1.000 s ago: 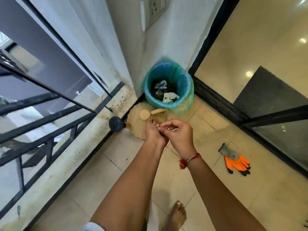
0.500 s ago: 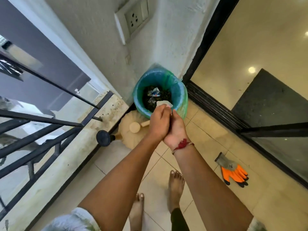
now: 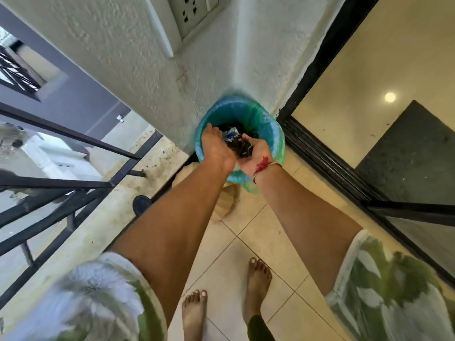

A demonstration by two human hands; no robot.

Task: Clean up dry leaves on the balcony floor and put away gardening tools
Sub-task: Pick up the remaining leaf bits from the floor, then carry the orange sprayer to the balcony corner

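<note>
A bin with a blue-green liner (image 3: 272, 129) stands in the corner between the white wall and the door frame, with dark rubbish and a wrapper inside. Both my hands are over its mouth. My right hand (image 3: 257, 153) is palm up and cupped round a clump of dry leaves (image 3: 242, 148). My left hand (image 3: 215, 146) lies palm down beside it, fingers stretched out over the bin, touching the edge of the leaves.
A beige fan-shaped tool (image 3: 226, 201) and a black round knob (image 3: 141, 205) lie on the tiled floor under my left forearm. A black railing (image 3: 73, 185) runs along the left, a sliding-door track (image 3: 327, 166) along the right. My bare feet (image 3: 257, 281) stand on the tiles.
I stepped closer and both hands moved forward from above the beige tool to over the bin. The hands, pressed together before, have parted and the leaves now show in my right palm.
</note>
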